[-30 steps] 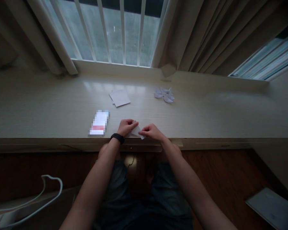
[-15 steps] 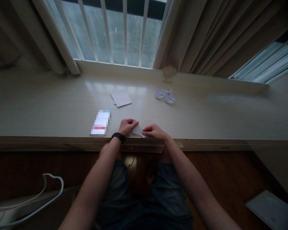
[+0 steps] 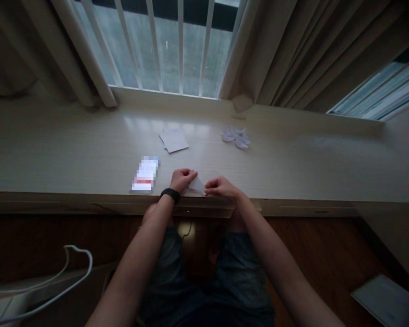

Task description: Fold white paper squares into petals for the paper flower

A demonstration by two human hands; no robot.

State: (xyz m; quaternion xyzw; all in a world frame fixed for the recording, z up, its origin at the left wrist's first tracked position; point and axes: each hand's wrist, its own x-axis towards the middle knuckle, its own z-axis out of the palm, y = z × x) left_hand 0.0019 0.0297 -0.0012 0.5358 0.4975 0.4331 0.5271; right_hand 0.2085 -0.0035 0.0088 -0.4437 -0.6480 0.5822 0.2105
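A folded piece of white paper [image 3: 197,185] is between my two hands, close to the front edge of the pale tabletop [image 3: 293,168]. My left hand [image 3: 183,179], with a black band at the wrist, pinches the paper's upper left side between thumb and fingers. At the paper's right corner, my right hand [image 3: 221,187] is closed with thumb and fingertips together on it. Beyond them lie a small stack of square white paper sheets [image 3: 174,140] and several folded white paper pieces [image 3: 236,136] grouped together.
A phone [image 3: 145,175] with a lit, blurred-out screen lies left of my left hand. Behind the tabletop are a barred window [image 3: 170,54] and heavy curtains [image 3: 286,54]. A white curved frame [image 3: 85,268] stands at lower left, and a flat pale panel [image 3: 388,297] at lower right.
The whole view has shifted slightly, so things sit a little further right. Both hands keep their grip on the paper, and slightly more of its face shows between them.
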